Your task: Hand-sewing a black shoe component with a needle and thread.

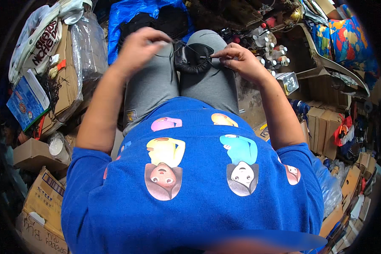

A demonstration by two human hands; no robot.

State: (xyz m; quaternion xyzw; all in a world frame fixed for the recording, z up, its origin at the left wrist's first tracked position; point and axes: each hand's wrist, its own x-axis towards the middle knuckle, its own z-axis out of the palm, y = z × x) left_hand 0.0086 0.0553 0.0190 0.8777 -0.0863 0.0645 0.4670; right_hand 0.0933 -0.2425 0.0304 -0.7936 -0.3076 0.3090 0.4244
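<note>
A black shoe-like piece (194, 65) with a ribbed, gathered rim rests across my grey-clad thighs, near the knees. At its right edge, my right hand (241, 61) is closed in a pinch, with a thin light needle-like tip (204, 56) showing beyond the fingertips. My left hand (142, 48), blurred by motion, is to the left of the piece and apart from it. Its fingers look pinched on a thin black thread (178, 42) that runs toward the piece. Whatever lies inside the right fingers is hidden.
Beyond my knees, more black pieces (156, 21) lie on a blue plastic sheet (114, 31). Several small capped bottles (275, 53) and a clear container (288, 82) stand at the right. Cardboard boxes (42, 156) and a plastic-wrapped stack (89, 46) crowd the left side.
</note>
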